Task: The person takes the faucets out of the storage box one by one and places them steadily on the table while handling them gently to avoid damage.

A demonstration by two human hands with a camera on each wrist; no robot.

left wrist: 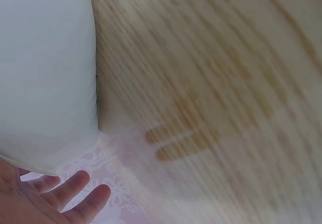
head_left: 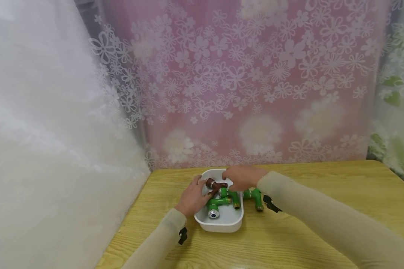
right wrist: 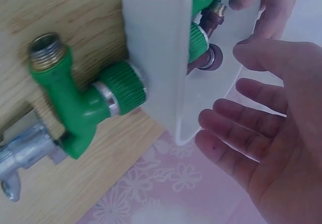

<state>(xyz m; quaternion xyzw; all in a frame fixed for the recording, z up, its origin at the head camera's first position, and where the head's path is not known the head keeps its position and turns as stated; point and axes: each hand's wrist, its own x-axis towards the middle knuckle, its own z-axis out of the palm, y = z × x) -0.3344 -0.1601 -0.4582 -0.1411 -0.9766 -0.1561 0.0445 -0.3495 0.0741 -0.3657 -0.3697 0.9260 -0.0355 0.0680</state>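
Note:
A white plastic tub holds two green angle valves and a brown valve. My left hand lies over the tub's left rim, its fingers spread beside the brown valve. In the left wrist view that hand shows only partly, at the tub's edge. My right hand is at the far right rim; the right wrist view shows this hand with loosely bent fingers and nothing in them. Another green valve, with a ribbed knob and brass threaded end, lies outside against the tub's right side.
Wood-grain table surrounds the tub. A pink flowered curtain hangs behind its back edge, and a white sheet stands along the left. A silvery metal part is next to the outside valve.

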